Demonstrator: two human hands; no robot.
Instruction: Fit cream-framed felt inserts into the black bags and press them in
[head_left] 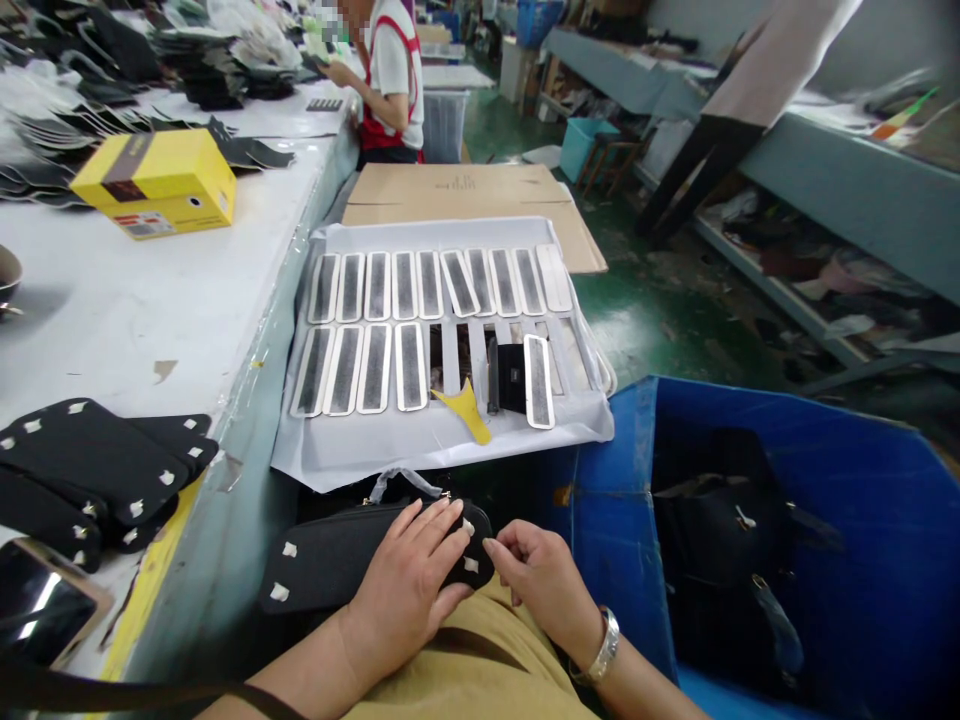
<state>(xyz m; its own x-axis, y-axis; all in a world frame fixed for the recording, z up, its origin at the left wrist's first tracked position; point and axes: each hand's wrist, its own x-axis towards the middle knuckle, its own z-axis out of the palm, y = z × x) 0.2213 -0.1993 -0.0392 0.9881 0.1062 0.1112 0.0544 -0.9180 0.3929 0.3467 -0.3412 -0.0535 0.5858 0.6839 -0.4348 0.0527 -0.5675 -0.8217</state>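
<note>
A black rounded panel point(330, 560) with small white tabs near its ends lies across the lap, over a dark item with metal rings and a wrapped handle point(405, 478). My left hand point(412, 570) rests flat on the panel's right half, fingers apart, with nothing in its grasp. At the panel's right end is my right hand point(544, 580), its thumb and forefinger pinched together against the edge; what they hold, if anything, is too small to name. In front, a white-covered board point(405, 435) bears two rows of white-edged dark strips point(411, 368) and a yellow piece point(471, 408).
Black panels point(90, 450) and a phone-like object point(45, 605) lie on the left table point(187, 340), with a yellow box point(157, 185) farther back. A blue bin point(862, 500) with black bags stands at the right. Two people point(394, 85) are beyond.
</note>
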